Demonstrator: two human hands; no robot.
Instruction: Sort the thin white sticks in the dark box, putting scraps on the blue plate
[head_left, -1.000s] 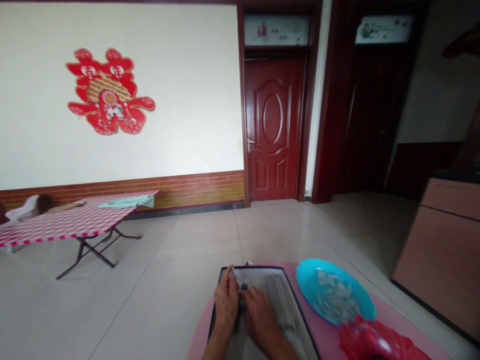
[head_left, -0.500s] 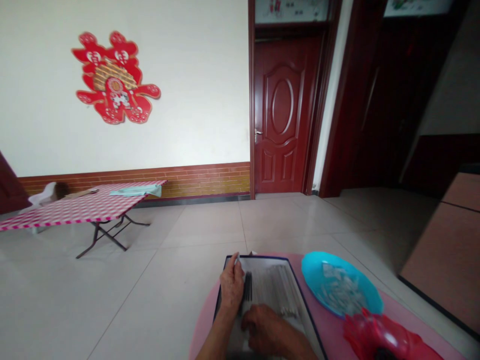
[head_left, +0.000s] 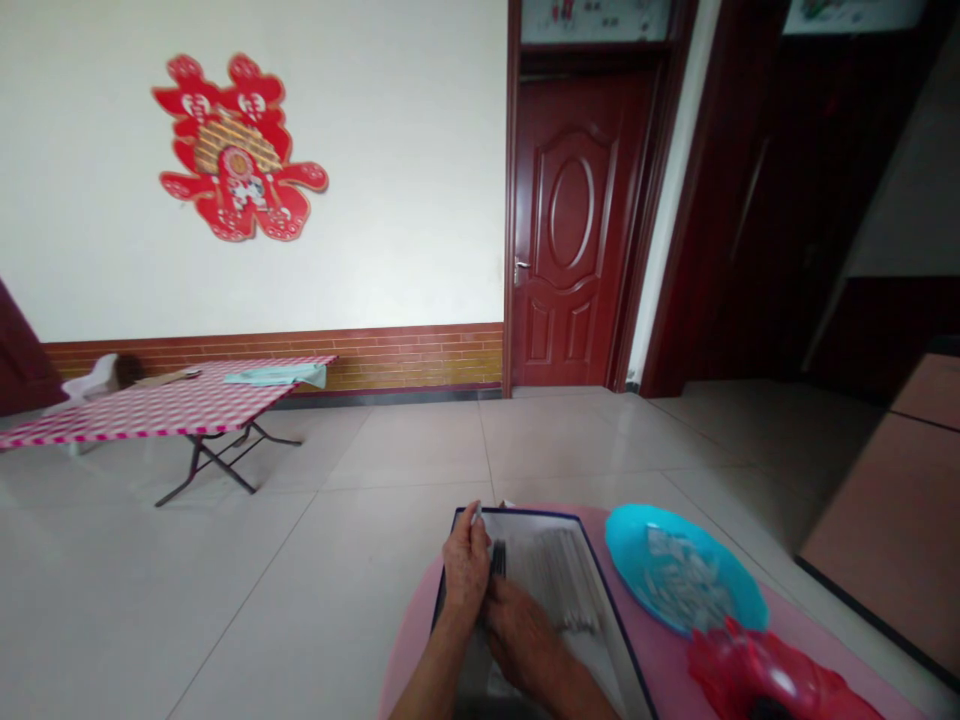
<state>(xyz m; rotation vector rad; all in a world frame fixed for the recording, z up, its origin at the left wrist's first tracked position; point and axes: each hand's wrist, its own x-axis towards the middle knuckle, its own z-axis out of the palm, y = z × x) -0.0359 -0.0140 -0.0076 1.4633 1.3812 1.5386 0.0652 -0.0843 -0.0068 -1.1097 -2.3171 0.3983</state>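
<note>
A dark-rimmed tray (head_left: 592, 580) lies on a pink round table (head_left: 660, 660) at the bottom of the view, filled with rows of thin pale strips (head_left: 559, 580). My left hand (head_left: 465, 570) rests on the tray's left side, fingers curled together, with a small pale piece sticking up between thumb and forefinger. My right hand (head_left: 521, 640) lies just behind it on the strips, fingers bent down; what they press or hold is hidden.
A blue plate (head_left: 739, 595) with small pale pieces sits right of the tray, a red plastic thing (head_left: 765, 680) in front of it. A folding table with a checked cloth (head_left: 165, 410) stands far left. A wooden cabinet (head_left: 892, 510) is at the right, a red door (head_left: 570, 230) beyond.
The view has tilted up and swung a little. My right hand slid back toward me and then forward again beside the left hand. The left hand stayed on the tray's left side.
</note>
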